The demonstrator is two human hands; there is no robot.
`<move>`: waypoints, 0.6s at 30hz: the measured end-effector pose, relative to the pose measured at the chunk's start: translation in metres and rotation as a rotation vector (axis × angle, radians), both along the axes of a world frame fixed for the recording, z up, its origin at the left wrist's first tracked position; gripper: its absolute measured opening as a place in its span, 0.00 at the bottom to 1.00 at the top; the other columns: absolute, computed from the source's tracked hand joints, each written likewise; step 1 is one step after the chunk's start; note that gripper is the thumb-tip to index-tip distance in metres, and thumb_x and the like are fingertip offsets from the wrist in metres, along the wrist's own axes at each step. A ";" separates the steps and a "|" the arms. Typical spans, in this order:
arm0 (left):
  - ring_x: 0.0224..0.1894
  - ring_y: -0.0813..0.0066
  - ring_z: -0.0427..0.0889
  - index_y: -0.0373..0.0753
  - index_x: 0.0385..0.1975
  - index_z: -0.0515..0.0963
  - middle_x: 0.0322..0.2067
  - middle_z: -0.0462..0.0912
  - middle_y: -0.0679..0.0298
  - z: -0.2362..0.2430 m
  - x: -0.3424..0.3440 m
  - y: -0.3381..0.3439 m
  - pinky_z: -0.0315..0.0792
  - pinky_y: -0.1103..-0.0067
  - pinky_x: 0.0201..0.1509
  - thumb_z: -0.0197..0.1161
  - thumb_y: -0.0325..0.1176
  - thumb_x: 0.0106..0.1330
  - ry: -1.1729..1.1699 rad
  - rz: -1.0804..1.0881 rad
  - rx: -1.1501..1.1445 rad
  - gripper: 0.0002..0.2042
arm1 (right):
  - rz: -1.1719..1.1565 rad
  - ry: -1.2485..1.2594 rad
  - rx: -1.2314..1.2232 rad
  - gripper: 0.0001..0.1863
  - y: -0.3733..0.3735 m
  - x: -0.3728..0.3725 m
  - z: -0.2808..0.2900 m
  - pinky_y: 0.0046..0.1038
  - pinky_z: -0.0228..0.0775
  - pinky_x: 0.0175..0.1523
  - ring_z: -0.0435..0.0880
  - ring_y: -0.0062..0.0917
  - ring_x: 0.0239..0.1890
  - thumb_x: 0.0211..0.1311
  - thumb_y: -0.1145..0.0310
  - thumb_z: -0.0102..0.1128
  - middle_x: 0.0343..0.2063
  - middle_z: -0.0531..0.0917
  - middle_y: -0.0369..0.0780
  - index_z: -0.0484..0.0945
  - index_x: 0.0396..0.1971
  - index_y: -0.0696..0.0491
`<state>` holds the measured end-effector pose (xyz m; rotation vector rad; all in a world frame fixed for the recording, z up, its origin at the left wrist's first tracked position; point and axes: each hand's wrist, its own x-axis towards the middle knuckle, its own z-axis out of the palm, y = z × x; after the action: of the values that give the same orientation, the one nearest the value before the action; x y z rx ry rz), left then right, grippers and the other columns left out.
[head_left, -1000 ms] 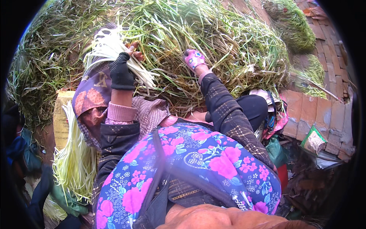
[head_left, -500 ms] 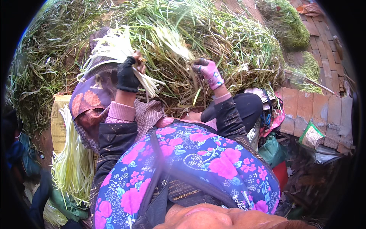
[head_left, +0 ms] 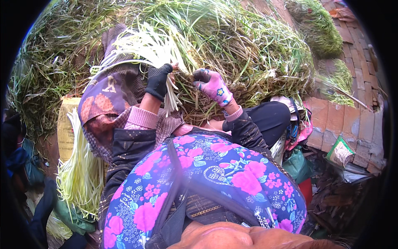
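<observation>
My left hand (head_left: pixel 159 83), in a black fingerless glove, is closed round a bunch of pale chive-like stalks (head_left: pixel 143 46). Their long whitish ends fan out up and left over my knee, and short ends stick out below the fist. Just to its right, my right hand (head_left: pixel 213 88) wears a pink flowered glove with dark, dirty fingertips. Its fingers are curled on the lower ends of more pale stalks (head_left: pixel 185 57), which lie against the left bunch. The fingertips partly hide this grip.
A big heap of green and dried stalks (head_left: pixel 248 54) spreads in front of me. Sorted pale stalks (head_left: pixel 81 174) hang by a yellow carton (head_left: pixel 67 128) at left. Bricks (head_left: pixel 336 120), a green bag (head_left: pixel 297 164) and a small packet (head_left: pixel 340 152) lie at right.
My right hand has moved left, bringing its pale stalks up against the bunch in my left hand. The left hand has shifted slightly right, still holding its bunch.
</observation>
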<state>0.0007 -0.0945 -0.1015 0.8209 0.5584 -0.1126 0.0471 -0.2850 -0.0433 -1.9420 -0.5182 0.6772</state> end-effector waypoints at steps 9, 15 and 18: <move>0.10 0.79 0.70 0.36 0.21 0.76 0.11 0.72 0.66 -0.007 0.001 -0.007 0.64 0.84 0.15 0.66 0.33 0.52 -0.076 0.030 0.074 0.08 | -0.098 -0.058 0.014 0.13 0.016 -0.009 -0.015 0.24 0.71 0.40 0.78 0.19 0.32 0.49 0.71 0.62 0.28 0.82 0.39 0.77 0.36 0.59; 0.10 0.79 0.69 0.35 0.22 0.76 0.11 0.72 0.67 0.002 -0.002 -0.006 0.65 0.84 0.14 0.65 0.30 0.53 -0.121 0.044 0.163 0.06 | -0.204 -0.122 0.114 0.10 0.036 -0.012 -0.021 0.20 0.69 0.33 0.75 0.15 0.27 0.53 0.73 0.63 0.24 0.80 0.37 0.76 0.32 0.62; 0.10 0.79 0.69 0.35 0.22 0.76 0.11 0.71 0.67 0.003 -0.002 -0.006 0.64 0.84 0.14 0.66 0.30 0.52 -0.090 0.052 0.177 0.07 | -0.213 -0.251 0.048 0.10 0.033 -0.010 -0.027 0.25 0.71 0.32 0.81 0.26 0.25 0.49 0.71 0.63 0.24 0.81 0.44 0.76 0.30 0.60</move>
<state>-0.0012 -0.1001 -0.0983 0.9775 0.5096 0.0221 0.0367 -0.2523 -0.0702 -2.0133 -0.4670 0.2854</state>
